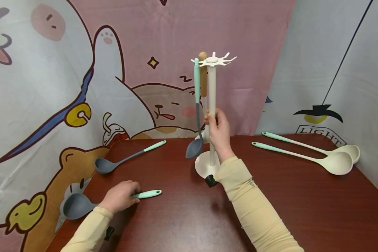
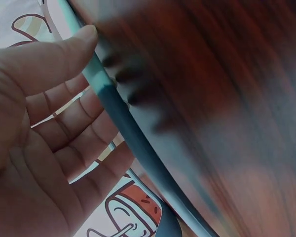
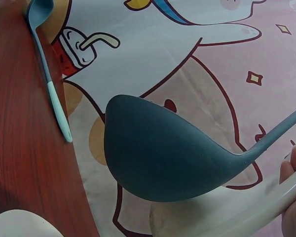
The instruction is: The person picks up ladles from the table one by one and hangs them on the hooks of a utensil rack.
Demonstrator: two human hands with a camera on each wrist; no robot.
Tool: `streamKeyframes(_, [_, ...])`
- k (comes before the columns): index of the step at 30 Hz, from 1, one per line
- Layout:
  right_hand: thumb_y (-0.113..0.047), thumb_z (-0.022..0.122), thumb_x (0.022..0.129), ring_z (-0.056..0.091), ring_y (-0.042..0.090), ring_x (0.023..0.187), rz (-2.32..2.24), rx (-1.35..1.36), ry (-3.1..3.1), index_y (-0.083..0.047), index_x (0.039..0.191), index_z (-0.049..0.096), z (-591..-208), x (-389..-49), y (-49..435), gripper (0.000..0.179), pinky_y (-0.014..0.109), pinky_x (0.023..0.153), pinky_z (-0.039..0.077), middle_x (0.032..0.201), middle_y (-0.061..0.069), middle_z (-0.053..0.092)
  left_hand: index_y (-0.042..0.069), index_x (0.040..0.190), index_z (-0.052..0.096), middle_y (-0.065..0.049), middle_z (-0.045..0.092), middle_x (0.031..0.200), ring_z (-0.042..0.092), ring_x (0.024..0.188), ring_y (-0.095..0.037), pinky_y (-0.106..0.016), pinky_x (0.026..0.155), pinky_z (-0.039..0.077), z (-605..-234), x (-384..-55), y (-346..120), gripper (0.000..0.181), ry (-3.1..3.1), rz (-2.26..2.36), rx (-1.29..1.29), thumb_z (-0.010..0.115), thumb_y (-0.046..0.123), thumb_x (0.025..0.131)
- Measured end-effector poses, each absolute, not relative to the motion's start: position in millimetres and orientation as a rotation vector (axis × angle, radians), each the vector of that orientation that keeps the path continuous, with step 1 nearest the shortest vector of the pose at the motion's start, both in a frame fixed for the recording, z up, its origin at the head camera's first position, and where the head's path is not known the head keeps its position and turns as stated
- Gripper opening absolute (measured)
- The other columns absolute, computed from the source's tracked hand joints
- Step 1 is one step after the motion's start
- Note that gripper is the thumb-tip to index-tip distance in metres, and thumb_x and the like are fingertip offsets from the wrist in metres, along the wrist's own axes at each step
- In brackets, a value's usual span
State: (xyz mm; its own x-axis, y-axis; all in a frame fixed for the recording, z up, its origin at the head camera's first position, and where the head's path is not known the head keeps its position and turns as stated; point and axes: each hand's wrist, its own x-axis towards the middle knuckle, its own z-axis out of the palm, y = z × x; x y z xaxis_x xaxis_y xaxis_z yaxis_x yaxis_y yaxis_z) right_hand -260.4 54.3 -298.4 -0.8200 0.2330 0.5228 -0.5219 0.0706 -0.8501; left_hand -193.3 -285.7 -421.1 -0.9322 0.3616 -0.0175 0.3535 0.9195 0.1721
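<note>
My left hand (image 1: 119,196) pinches a grey ladle (image 1: 77,206) by its mint handle, low over the table at the left. In the left wrist view the thumb lies across the mint handle (image 2: 96,74), with the fingers behind it. With my right hand (image 1: 219,134) I grip the pole of a white utensil stand (image 1: 212,87) partway up. Hooks fan out around its top. On its left side hangs a second grey ladle (image 1: 194,148), its bowl large in the right wrist view (image 3: 163,153). Behind that hangs a white utensil with a wooden handle (image 1: 203,80), partly hidden by the pole.
Another grey ladle (image 1: 105,166) with a mint handle lies farther back at the left. Two cream ladles, the nearer (image 1: 337,163) overlapping the farther (image 1: 352,152), lie at the back right of the brown table (image 1: 182,217). A cartoon-printed cloth (image 1: 245,42) hangs behind.
</note>
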Motion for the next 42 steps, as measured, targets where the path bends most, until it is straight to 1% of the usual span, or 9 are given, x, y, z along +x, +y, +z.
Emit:
streamKeyframes(6, [-0.003, 0.050, 0.103, 0.062, 0.039, 0.095, 1.812, 0.289, -1.810, 0.013, 0.118, 0.055, -297.2, -259.7, 54.2, 0.023, 0.035, 0.089, 0.051, 0.100, 0.029, 0.060, 0.022, 0.079, 0.061, 0.007, 0.050, 0.075, 0.045, 0.066, -0.011, -0.033, 0.057, 0.042, -421.7, -193.4, -285.0, 0.027, 3.029, 0.257, 0.517, 0.087, 0.015, 0.074])
streamKeyframes(13, [-0.004, 0.050, 0.103, 0.062, 0.038, 0.096, 1.811, 0.276, -1.819, 0.012, 0.118, 0.055, -297.5, -259.5, 54.3, 0.023, 0.036, 0.090, 0.051, 0.101, 0.028, 0.061, 0.022, 0.079, 0.061, 0.006, 0.049, 0.074, 0.044, 0.065, -0.012, -0.033, 0.056, 0.041, -422.0, -192.8, -285.0, 0.026, 3.035, 0.257, 0.530, 0.085, 0.013, 0.076])
streamKeyframes(18, [-0.004, 0.050, 0.103, 0.062, 0.041, 0.097, 1.817, 0.283, -1.811, 0.013, 0.118, 0.055, -297.6, -260.1, 54.5, 0.023, 0.037, 0.091, 0.051, 0.101, 0.030, 0.060, 0.022, 0.079, 0.061, 0.007, 0.049, 0.074, 0.044, 0.065, -0.011, -0.032, 0.056, 0.041, -420.8, -192.0, -284.1, 0.026, 3.057, 0.246, 0.530, 0.085, 0.013, 0.077])
streamKeyframes(20, [-0.004, 0.050, 0.103, 0.062, 0.042, 0.098, 1.820, 0.280, -1.811, 0.013, 0.119, 0.055, -297.3, -260.1, 54.6, 0.024, 0.037, 0.091, 0.051, 0.101, 0.030, 0.060, 0.022, 0.079, 0.061, 0.007, 0.048, 0.074, 0.045, 0.065, -0.011, -0.031, 0.056, 0.041, -420.3, -192.0, -284.1, 0.026, 3.075, 0.252, 0.544, 0.085, 0.013, 0.077])
streamKeyframes(24, [-0.004, 0.050, 0.103, 0.062, 0.039, 0.097, 1.821, 0.274, -1.815, 0.013, 0.120, 0.055, -296.6, -259.5, 54.9, 0.024, 0.037, 0.091, 0.051, 0.102, 0.029, 0.060, 0.022, 0.081, 0.062, 0.009, 0.048, 0.073, 0.045, 0.064, -0.010, -0.029, 0.056, 0.041, -418.4, -192.9, -283.3, 0.025, 3.111, 0.281, 0.578, 0.085, 0.013, 0.077])
streamKeyframes(31, [-0.003, 0.050, 0.103, 0.062, 0.040, 0.097, 1.816, 0.284, -1.813, 0.014, 0.119, 0.055, -296.5, -259.2, 54.7, 0.024, 0.037, 0.090, 0.051, 0.101, 0.031, 0.060, 0.023, 0.084, 0.064, 0.010, 0.048, 0.075, 0.046, 0.066, -0.009, -0.027, 0.056, 0.041, -412.4, -194.3, -278.5, 0.024, 3.130, 0.378, 0.641, 0.084, 0.012, 0.079])
streamKeyframes(36, [-0.002, 0.050, 0.103, 0.062, 0.040, 0.097, 1.823, 0.284, -1.808, 0.014, 0.119, 0.054, -296.9, -259.1, 54.3, 0.023, 0.035, 0.090, 0.051, 0.101, 0.031, 0.060, 0.022, 0.086, 0.064, 0.010, 0.049, 0.076, 0.046, 0.066, -0.008, -0.027, 0.057, 0.042, -408.3, -194.1, -274.0, 0.024, 3.144, 0.429, 0.698, 0.084, 0.012, 0.079])
streamKeyframes(42, [-0.002, 0.050, 0.103, 0.062, 0.040, 0.096, 1.824, 0.287, -1.799, 0.014, 0.119, 0.055, -297.2, -259.3, 54.3, 0.023, 0.033, 0.089, 0.051, 0.101, 0.031, 0.060, 0.021, 0.086, 0.065, 0.009, 0.049, 0.077, 0.046, 0.066, -0.008, -0.026, 0.056, 0.041, -405.9, -194.9, -270.9, 0.023, 3.161, 0.458, 0.707, 0.084, 0.011, 0.078])
